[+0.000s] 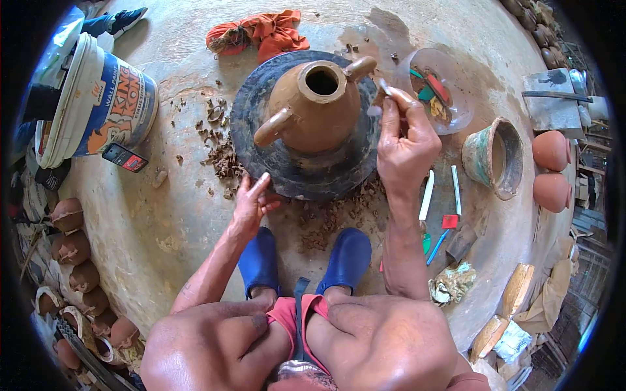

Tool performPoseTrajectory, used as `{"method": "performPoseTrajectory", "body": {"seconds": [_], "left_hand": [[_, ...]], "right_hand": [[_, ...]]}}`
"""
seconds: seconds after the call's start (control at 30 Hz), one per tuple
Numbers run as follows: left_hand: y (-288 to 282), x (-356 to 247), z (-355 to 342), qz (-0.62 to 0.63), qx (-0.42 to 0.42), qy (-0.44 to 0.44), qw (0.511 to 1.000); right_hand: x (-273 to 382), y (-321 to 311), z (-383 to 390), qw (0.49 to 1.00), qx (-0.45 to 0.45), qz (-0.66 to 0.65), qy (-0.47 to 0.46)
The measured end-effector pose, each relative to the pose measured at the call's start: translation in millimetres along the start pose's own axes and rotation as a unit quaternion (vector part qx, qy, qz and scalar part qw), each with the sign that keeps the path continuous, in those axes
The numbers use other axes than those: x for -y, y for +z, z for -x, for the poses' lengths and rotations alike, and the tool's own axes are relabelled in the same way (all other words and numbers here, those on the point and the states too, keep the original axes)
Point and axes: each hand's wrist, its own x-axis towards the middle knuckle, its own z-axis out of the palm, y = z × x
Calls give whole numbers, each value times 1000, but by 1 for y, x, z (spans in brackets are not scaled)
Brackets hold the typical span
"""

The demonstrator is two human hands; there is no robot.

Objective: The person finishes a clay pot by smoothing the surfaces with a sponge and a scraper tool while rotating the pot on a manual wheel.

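A brown clay jug (319,114) with a round open mouth and two side handles stands upright on a dark round turntable (261,166). At the turntable's near left rim is my left hand (251,205), fingers apart and holding nothing; its fingertips meet or nearly meet the edge. My right hand (407,140), just right of the jug, pinches a small flat piece (379,98), brown with whitish ends, between thumb and fingers. That piece is apart from the jug's upper handle, and its exact kind is unclear.
Clay shavings (225,159) litter the floor around the turntable. An orange cloth (274,32) lies beyond it. On the right are a clear tub of tools (456,98), a clay-smeared pot (482,159) and slim tools (427,195). A paint bucket (120,98) and phone (125,158) are left.
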Motion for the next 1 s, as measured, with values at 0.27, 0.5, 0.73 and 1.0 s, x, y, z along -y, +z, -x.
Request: {"method": "performPoseTrajectory", "body": {"seconds": [0.27, 0.5, 0.73, 1.0], "left_hand": [[-15, -6, -14, -3, -12, 14, 1000], [-15, -5, -10, -8, -6, 18, 1000], [-17, -2, -9, -7, 1, 12, 1000], [-15, 7, -6, -14, -8, 15, 1000]], "right_hand": [[-30, 21, -9, 919, 34, 4, -393], [-50, 4, 19, 923, 78, 50, -372], [-57, 4, 27, 952, 51, 37, -299], [-58, 27, 13, 987, 5, -40, -157]]}}
